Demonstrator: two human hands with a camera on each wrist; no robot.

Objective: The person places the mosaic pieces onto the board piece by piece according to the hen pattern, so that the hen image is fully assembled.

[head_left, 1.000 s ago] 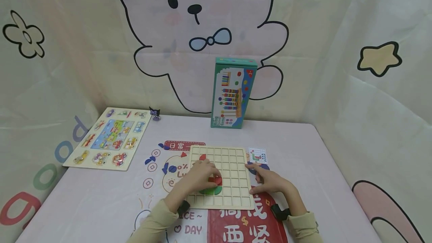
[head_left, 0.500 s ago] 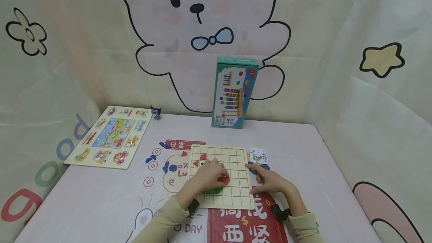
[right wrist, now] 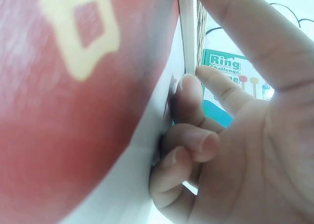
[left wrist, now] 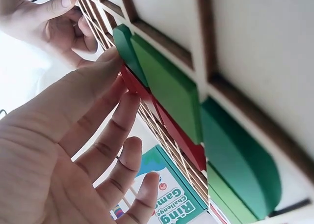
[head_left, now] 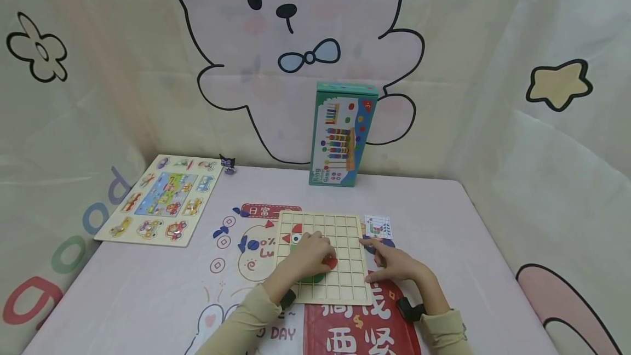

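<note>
With twelve o'clock pointing straight away from the person, the gridded board (head_left: pixel 340 289) lies flat on the counter (head_left: pixel 419 207). Over its middle, the left hand (head_left: pixel 309 253) pinches a red rounded piece (head_left: pixel 332 263) between thumb and finger, at about four o'clock from the knuckles; whether that piece sits fully in its cell cannot be told. Its other fingers spread loosely. Just beside the thumb, the left wrist view shows a light green piece (left wrist: pixel 167 81) and a dark green piece (left wrist: pixel 240 160) among the grid ridges. Toward the board's ten-thirty are small red triangles (head_left: pixel 297 228) and an eye piece (head_left: pixel 296 238). At three o'clock, the right hand (head_left: pixel 394 263) grasps nothing: thumb and forefinger stretch apart, touching the board's edge, the other fingers bent. A printed card (head_left: pixel 378 227) lies near the board at two o'clock, a box (head_left: pixel 342 136) stands at twelve, a figurine (head_left: pixel 228 164) at ten-thirty, and a picture puzzle (head_left: pixel 162 201) lies between nine and ten.
</note>
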